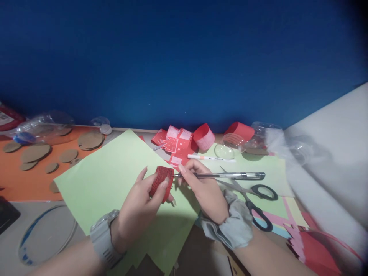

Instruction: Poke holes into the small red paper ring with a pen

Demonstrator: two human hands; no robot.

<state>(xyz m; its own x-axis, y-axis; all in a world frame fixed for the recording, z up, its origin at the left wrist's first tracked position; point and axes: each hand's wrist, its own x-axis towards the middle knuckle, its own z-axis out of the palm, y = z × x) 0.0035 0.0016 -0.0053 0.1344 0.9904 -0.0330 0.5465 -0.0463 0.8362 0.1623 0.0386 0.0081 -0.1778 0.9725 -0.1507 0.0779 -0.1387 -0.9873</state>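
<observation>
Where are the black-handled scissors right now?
In the head view, the scissors lie open right of centre, beside the grey scrunchie, their blades passing beneath the pen in the right hand.

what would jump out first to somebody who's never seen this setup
Probably the deep blue surface filling the upper part of the view. Next, at the centre, the left hand holds a small red piece with dark markings above a pale green sheet, while the right hand holds a pen pointed at it. To the left, brown discs stand out against an orange sheet.
</observation>
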